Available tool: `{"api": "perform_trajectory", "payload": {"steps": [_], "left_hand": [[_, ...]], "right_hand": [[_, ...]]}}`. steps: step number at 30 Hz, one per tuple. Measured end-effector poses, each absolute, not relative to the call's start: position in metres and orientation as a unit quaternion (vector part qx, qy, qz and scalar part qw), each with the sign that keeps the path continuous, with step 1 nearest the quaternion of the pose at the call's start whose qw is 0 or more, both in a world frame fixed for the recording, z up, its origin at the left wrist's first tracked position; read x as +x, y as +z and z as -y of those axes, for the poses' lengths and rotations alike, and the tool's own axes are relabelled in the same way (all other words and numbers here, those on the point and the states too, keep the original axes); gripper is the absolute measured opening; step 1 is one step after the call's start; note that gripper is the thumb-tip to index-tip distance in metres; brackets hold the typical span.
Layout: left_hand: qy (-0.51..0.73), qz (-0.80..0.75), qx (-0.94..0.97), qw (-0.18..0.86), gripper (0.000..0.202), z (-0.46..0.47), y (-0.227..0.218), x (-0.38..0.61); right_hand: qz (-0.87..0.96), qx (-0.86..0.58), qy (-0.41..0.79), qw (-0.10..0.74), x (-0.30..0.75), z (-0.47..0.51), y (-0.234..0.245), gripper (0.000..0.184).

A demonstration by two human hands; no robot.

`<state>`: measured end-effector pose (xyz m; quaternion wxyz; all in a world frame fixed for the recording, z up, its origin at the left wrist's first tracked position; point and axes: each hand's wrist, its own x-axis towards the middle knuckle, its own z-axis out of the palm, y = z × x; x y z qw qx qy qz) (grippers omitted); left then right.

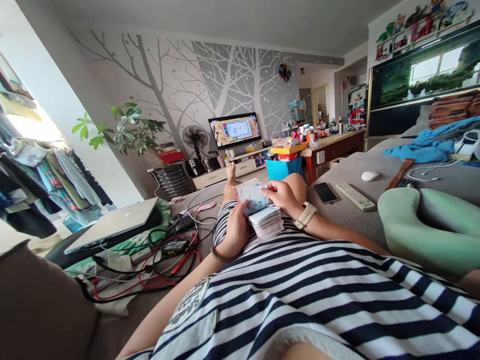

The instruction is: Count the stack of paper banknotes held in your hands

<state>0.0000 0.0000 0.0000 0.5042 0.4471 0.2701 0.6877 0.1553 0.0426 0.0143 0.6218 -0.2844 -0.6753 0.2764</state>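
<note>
Both hands hold banknotes [255, 198] up over my lap, the top one pale blue with a "10" printed near its corner. My left hand [236, 227] grips their lower left side, thumb on the face. At the upper right edge my right hand [281, 196] pinches a note between thumb and fingers; a pale watch sits on that wrist. Just below, a thick stack of banknotes [267, 223] rests on the striped cloth [285, 272] over my lap. How many notes each hand holds cannot be made out.
To the right lie a phone [325, 193], a remote control [355, 196], a white mouse [370, 176] and a green neck pillow [401, 225]. On the left are a laptop [116, 222] and tangled cables [168, 255]. A television [235, 130] stands ahead.
</note>
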Motion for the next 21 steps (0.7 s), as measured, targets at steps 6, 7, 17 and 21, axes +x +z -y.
{"api": "perform_trajectory", "payload": {"steps": [6,7,17,21], "left_hand": [[0.705,-0.32,0.409,0.483,0.026,-0.01,-0.005,-0.006],[0.708,-0.324,0.405,0.479,0.024,-0.01,-0.004,-0.005],[0.711,-0.315,0.416,0.47,0.011,-0.006,0.0,-0.001],[0.709,-0.304,0.417,0.481,0.013,-0.007,-0.001,-0.002]], "right_hand": [[0.667,-0.253,0.281,0.642,0.154,-0.028,0.011,0.048],[0.67,-0.247,0.287,0.638,0.155,-0.026,0.011,0.048],[0.659,-0.216,0.343,0.633,0.154,-0.018,0.011,0.045],[0.656,-0.22,0.342,0.636,0.154,-0.016,0.011,0.045]]}}
